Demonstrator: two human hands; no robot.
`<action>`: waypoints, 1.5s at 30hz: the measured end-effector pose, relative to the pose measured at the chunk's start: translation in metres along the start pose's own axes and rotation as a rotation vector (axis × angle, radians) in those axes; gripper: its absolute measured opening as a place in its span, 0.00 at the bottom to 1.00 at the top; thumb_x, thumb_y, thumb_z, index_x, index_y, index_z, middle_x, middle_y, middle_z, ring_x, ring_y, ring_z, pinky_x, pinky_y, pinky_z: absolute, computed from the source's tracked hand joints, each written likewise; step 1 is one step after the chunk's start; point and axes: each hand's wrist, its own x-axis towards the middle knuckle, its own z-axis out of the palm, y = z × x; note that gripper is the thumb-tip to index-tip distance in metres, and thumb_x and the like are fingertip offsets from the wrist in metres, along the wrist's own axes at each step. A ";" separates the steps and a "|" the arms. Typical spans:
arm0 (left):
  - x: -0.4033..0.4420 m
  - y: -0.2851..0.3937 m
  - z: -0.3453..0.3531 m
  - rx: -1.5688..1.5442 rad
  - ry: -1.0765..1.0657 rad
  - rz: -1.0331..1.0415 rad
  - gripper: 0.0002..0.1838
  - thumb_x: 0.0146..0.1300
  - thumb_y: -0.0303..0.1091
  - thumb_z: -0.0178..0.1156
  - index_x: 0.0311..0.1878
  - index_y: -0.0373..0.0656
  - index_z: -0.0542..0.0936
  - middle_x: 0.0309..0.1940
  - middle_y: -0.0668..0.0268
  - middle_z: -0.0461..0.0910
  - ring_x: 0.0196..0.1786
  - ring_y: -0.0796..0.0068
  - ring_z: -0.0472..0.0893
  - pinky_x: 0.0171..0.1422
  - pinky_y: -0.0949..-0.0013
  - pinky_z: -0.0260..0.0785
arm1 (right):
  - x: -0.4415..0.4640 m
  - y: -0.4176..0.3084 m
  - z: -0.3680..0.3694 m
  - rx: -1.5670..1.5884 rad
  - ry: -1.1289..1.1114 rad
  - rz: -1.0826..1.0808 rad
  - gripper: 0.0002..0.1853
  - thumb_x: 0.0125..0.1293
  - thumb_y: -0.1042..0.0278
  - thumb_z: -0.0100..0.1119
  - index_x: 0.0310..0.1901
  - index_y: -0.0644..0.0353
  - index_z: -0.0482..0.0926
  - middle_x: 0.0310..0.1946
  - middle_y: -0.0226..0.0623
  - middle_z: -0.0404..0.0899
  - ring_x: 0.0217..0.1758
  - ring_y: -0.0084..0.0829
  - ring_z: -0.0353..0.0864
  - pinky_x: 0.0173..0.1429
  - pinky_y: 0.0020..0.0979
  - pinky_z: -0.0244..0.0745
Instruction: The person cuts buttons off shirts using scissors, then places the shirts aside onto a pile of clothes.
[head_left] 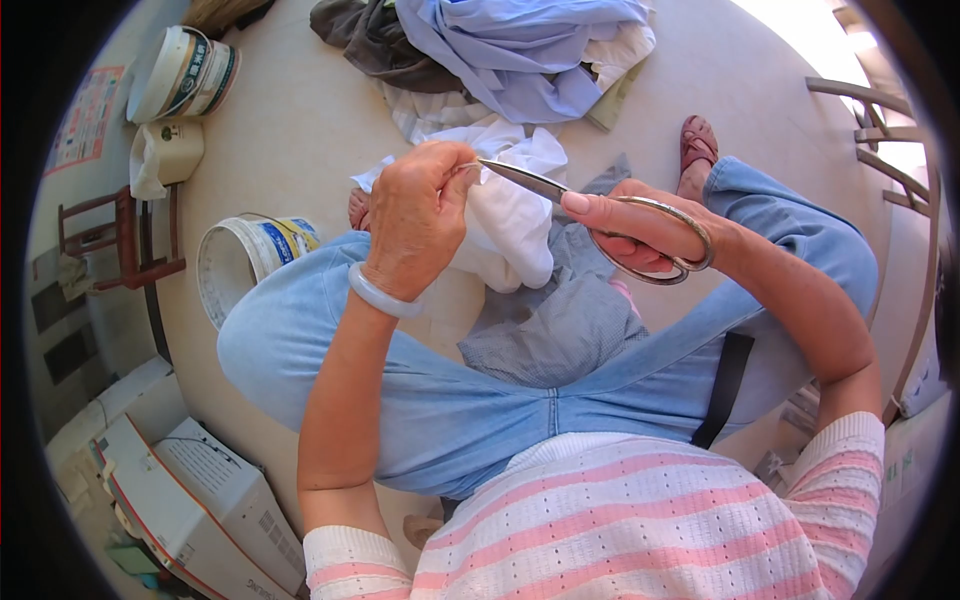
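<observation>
My left hand (420, 215) is closed in a pinch on a white cloth (510, 225), which hangs down from the fingers toward the floor. In my right hand (650, 225) is a pair of metal scissors (525, 180), with thumb and fingers around the handle loops. The blades look nearly closed and point left, their tip right at the pinched edge of the cloth. Below the hands, a grey patterned cloth (570, 330) lies between my knees.
A heap of clothes with a blue shirt (500, 50) and a dark garment (385, 45) lies ahead on the floor. White buckets (225, 265) and a small wooden stool (125, 240) stand at left. A white box-shaped appliance (220, 480) is at lower left. Wooden chair parts (880, 140) show at right.
</observation>
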 end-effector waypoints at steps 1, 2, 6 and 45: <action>-0.001 0.000 0.001 -0.046 -0.006 -0.040 0.05 0.64 0.23 0.60 0.40 0.30 0.79 0.29 0.67 0.79 0.31 0.84 0.76 0.37 0.79 0.68 | 0.000 -0.001 0.001 -0.041 0.029 -0.006 0.37 0.69 0.29 0.41 0.11 0.51 0.60 0.07 0.23 0.57 0.09 0.16 0.56 0.13 0.23 0.51; -0.001 0.002 0.001 -0.046 -0.009 -0.040 0.05 0.64 0.23 0.60 0.40 0.30 0.79 0.29 0.67 0.79 0.31 0.84 0.76 0.37 0.79 0.68 | -0.001 -0.002 0.002 -0.080 0.057 -0.011 0.37 0.68 0.29 0.42 0.10 0.51 0.61 0.07 0.23 0.57 0.09 0.16 0.57 0.13 0.23 0.51; 0.000 0.008 0.000 -0.408 -0.045 -0.372 0.07 0.65 0.27 0.62 0.40 0.32 0.80 0.30 0.71 0.80 0.32 0.88 0.75 0.38 0.82 0.68 | 0.006 0.007 0.002 -0.089 0.114 -0.088 0.40 0.59 0.20 0.45 0.09 0.51 0.62 0.06 0.24 0.57 0.09 0.19 0.56 0.13 0.26 0.48; -0.003 0.022 0.018 -1.215 -0.155 -0.661 0.10 0.71 0.36 0.56 0.45 0.38 0.80 0.20 0.82 0.62 0.21 0.91 0.55 0.25 0.81 0.46 | 0.044 -0.014 0.016 -0.053 0.761 -0.803 0.11 0.57 0.74 0.66 0.32 0.63 0.70 0.24 0.31 0.73 0.28 0.20 0.68 0.34 0.26 0.68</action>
